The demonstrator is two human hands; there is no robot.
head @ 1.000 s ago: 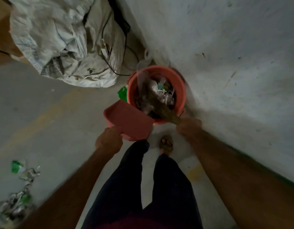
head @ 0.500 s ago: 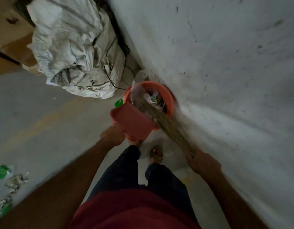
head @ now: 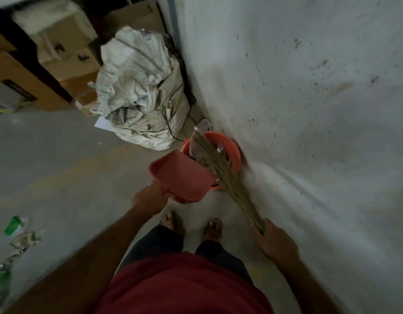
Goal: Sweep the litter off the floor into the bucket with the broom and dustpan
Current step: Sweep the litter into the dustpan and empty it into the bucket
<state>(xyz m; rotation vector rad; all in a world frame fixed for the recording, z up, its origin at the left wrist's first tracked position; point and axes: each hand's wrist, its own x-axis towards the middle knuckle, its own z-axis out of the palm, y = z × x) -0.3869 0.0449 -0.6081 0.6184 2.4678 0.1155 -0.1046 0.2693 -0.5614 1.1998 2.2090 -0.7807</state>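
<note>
since a second ago the person has stood up and backed off the bucket, so this dustpan load looks dumped. left hand grips the dustpan handle at the bucket's near rim, right hand grips the broom, bristles over the bucket. bucket sits against the wall, part full; more litter lies on the floor far left of it.

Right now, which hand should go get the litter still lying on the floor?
Right. The right hand holds the broom, which sweeps the litter; the left hand only holds the dustpan beside the bucket.
</note>
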